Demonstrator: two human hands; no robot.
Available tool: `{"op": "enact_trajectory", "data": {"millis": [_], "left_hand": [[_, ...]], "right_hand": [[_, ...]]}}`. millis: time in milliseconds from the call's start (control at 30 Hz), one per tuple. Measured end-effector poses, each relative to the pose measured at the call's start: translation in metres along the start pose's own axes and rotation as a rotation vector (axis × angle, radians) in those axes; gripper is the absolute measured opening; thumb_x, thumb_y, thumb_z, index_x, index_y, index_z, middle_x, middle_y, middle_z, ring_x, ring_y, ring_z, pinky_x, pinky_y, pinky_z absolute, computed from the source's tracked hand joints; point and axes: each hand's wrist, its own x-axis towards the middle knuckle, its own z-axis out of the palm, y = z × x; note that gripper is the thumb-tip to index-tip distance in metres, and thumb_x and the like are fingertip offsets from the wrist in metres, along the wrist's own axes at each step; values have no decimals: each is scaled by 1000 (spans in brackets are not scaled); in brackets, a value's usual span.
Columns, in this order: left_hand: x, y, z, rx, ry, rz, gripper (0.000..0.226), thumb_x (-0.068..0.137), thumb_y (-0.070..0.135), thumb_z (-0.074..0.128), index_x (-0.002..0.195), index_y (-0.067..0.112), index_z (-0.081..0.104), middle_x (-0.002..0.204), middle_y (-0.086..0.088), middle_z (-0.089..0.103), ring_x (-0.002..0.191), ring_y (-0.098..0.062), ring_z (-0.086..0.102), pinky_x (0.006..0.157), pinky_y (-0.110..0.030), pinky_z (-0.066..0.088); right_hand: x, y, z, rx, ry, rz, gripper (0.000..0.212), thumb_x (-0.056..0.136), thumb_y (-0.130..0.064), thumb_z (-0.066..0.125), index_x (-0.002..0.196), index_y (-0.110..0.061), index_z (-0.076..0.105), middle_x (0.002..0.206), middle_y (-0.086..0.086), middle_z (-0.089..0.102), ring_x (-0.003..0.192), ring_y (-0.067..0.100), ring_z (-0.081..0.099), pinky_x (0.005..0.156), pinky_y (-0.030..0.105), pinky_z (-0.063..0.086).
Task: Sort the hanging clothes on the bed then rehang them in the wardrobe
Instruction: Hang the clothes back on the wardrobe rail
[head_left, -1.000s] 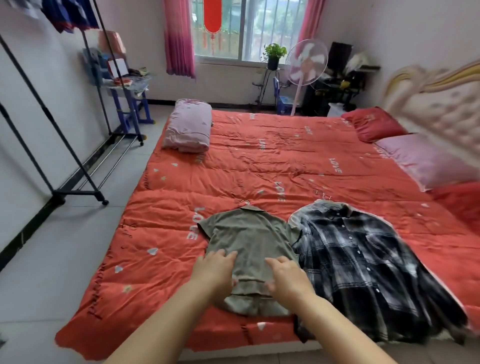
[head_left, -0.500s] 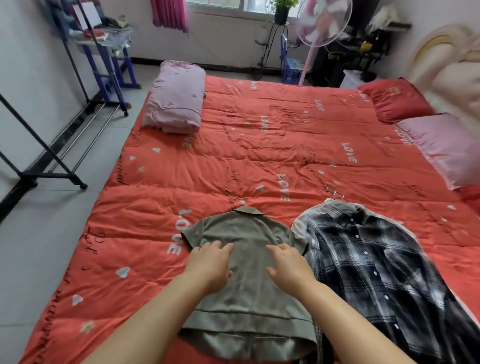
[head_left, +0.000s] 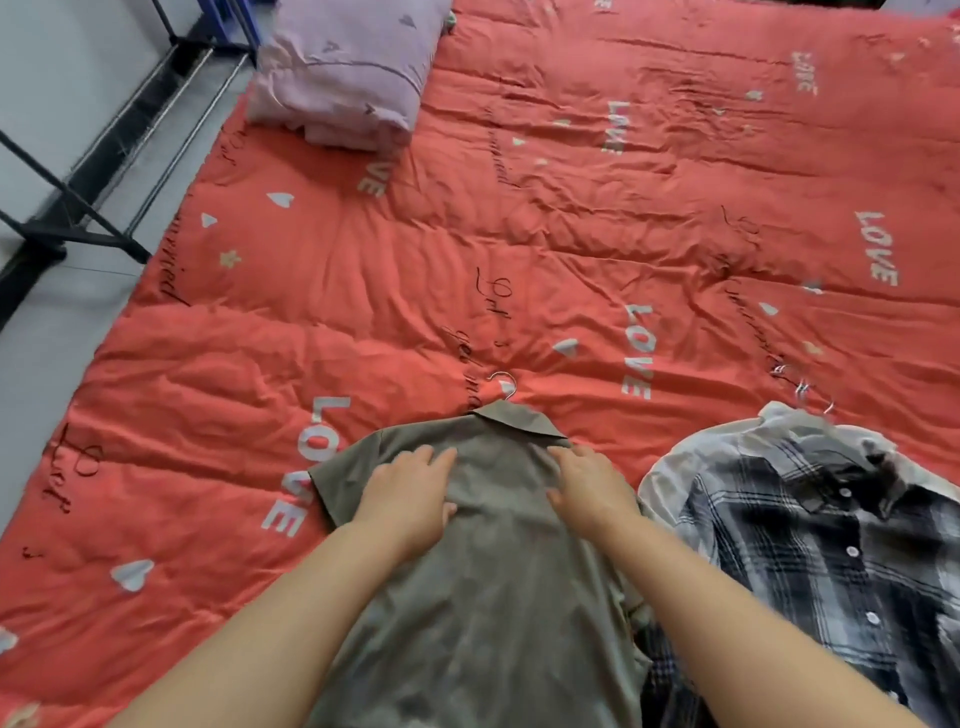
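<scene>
Reaches in from the bottom edge with both bare forearms, drawing slightly together toward the upper chest of the olive shirt (head_left: 493, 597). Presses the left hand (head_left: 410, 493) palm down on the shirt's left shoulder area, fingers straight and a little spread, tips aimed at the collar, thumb tucked inward; grips nothing. Lays the right hand (head_left: 592, 493) flat in the same manner on the opposite shoulder area, fingers extended and close together, likewise holding nothing, only bearing on the cloth.

Lies spread flat on the near part of the red quilt (head_left: 467, 260), this shirt, with its long axis running straight away from the wearer of the camera: collar at the far end, lower body running off the bottom edge. Shows a metal hanger hook (head_left: 505, 385) poking out beyond the collar, pointing away up the bed. Sticks one short sleeve out to the left, over the quilt's white lettering.

Sits just to the right, a black-and-white plaid shirt (head_left: 831, 545), button front up, collar also at the far end, touching the olive shirt low down by the right forearm.

Rests well apart at the far left corner, a folded lilac blanket (head_left: 348, 78). Stands on the floor to the left, a black rack frame (head_left: 78, 234).
</scene>
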Motion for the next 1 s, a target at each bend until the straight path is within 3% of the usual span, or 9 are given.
{"op": "enact_trajectory", "data": {"millis": [167, 300, 400, 600, 767, 867, 1000], "left_hand": [[81, -6, 31, 3, 35, -26, 64, 92, 37, 51, 145, 15, 22, 143, -5, 34, 129, -24, 37, 103, -37, 36], [128, -11, 55, 49, 40, -47, 69, 93, 39, 48, 148, 14, 14, 147, -6, 28, 133, -24, 31, 108, -40, 26], [144, -18, 73, 105, 17, -54, 66, 93, 42, 47, 146, 17, 18, 140, -5, 40, 130, -24, 36, 110, -44, 21], [135, -25, 84, 84, 128, -1, 54, 95, 40, 43, 145, 25, 27, 125, -6, 49, 117, -27, 44, 102, -35, 26], [115, -28, 85, 35, 68, -24, 69, 88, 48, 54, 145, 23, 26, 125, -9, 46, 116, -30, 46, 98, -35, 30], [98, -30, 91, -13, 46, -43, 79, 82, 49, 62, 145, 21, 24, 125, -9, 44, 116, -30, 44, 97, -35, 30], [63, -39, 92, -104, 172, -27, 75, 81, 43, 65, 143, 19, 29, 121, -6, 46, 114, -28, 45, 94, -34, 31]], "right_hand": [[68, 27, 33, 37, 29, 27, 55, 90, -31, 56, 139, -17, 35, 133, 9, 44, 121, 29, 44, 96, 38, 38], [97, 40, 58, 70, 68, 42, 63, 90, -33, 57, 144, -18, 28, 134, 8, 44, 122, 29, 44, 98, 39, 37], [103, 45, 74, 95, 123, 23, 65, 89, -33, 58, 145, -18, 27, 130, 9, 45, 119, 30, 44, 97, 39, 35], [96, 48, 85, 135, 186, -42, 79, 81, -41, 67, 146, -21, 27, 132, 9, 43, 119, 29, 43, 94, 39, 36], [88, 43, 82, -11, 124, -71, 97, 73, -52, 70, 149, -29, 14, 130, 6, 41, 121, 26, 42, 94, 36, 38], [79, 33, 83, -60, 143, -100, 92, 75, -49, 67, 148, -31, 16, 121, 6, 47, 115, 26, 44, 92, 35, 36], [56, 20, 79, 123, 193, -150, 88, 73, -35, 72, 147, -29, 24, 114, 9, 48, 108, 29, 49, 93, 34, 37]]}}
